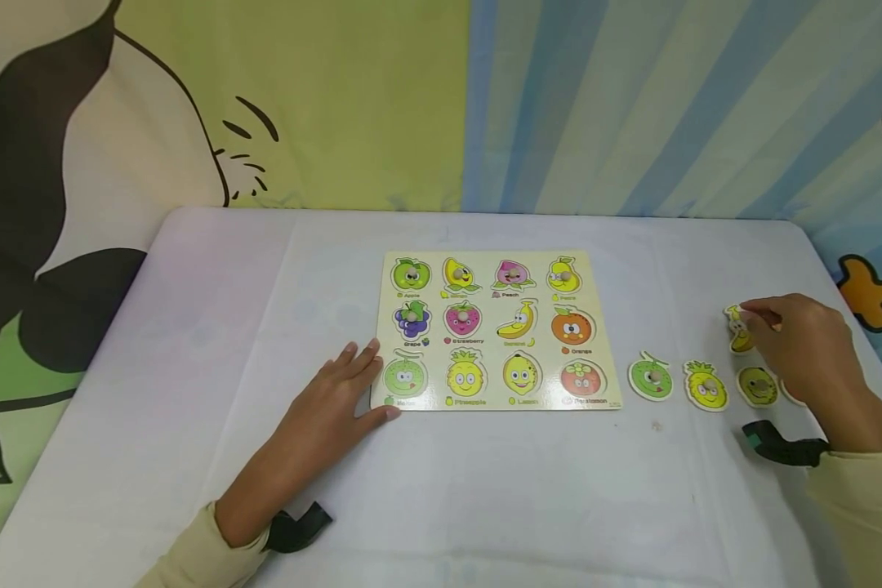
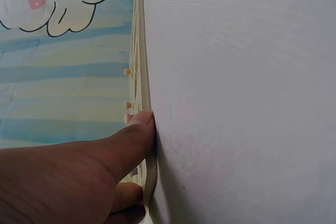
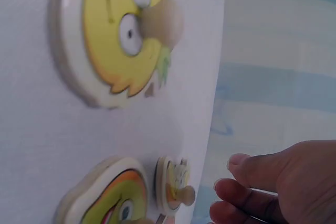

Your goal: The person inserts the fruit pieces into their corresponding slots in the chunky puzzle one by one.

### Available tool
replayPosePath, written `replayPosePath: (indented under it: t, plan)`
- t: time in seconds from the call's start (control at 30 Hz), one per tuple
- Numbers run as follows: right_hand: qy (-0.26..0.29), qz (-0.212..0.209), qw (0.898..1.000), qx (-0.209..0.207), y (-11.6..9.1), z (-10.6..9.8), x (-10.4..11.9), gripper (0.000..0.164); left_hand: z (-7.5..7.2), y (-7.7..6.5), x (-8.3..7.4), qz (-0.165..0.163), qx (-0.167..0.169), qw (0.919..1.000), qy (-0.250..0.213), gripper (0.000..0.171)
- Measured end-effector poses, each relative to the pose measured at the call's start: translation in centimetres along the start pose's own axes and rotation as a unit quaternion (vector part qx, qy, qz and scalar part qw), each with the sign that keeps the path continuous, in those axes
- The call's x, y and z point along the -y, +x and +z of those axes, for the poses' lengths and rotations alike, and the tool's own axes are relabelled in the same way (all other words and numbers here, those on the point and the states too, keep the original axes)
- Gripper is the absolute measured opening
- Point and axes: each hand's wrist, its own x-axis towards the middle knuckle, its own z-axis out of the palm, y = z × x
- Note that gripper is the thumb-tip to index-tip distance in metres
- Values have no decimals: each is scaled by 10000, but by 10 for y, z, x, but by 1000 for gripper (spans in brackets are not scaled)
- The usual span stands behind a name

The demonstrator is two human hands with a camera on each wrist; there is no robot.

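Note:
A wooden fruit puzzle board [image 1: 496,408] lies on the table. My left hand [image 1: 331,400] rests at its lower left corner, fingers straight along the left edge. In the left wrist view the thumb [image 2: 140,121] touches the board's side. My right hand [image 1: 804,351] hovers at the far right, beside a banana piece [image 1: 739,331]. The right wrist view has its loosely bent fingers [image 3: 231,187] apart from the knobbed pieces, holding nothing. Melon [image 1: 650,377], pineapple [image 1: 706,386] and lemon [image 1: 757,386] pieces lie nearby; another is mostly hidden under that hand.
Knobbed pieces, such as the apple [image 1: 411,275] and strawberry [image 1: 462,319], sit in the board's upper rows. The white cloth-covered table [image 1: 514,490] ends at a printed curtain [image 1: 382,106] behind. Black straps [image 1: 782,445] stick out at both wrists.

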Motion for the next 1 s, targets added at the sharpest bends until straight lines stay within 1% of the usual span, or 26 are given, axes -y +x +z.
replayPosePath:
  t: [0.3,0.5,0.67,0.87,1.0]
  plan:
    - [48,311,9994,175,0,5,-9,29,0,0,1,8,-8,10000,-17,78]
    - [38,292,9993,234,-1,10,-12,32,0,0,1,33,2,10000,-25,78]
    - [84,309,9992,236,-1,13,-13,29,0,-1,0,-6,15,10000,-17,78]
    - [91,187,9994,282,0,13,-13,16,0,-1,1,-23,34,10000,-26,79]
    - [-19,214,9992,336,1,12,-13,15,0,-1,1,-6,40,10000,-70,79]
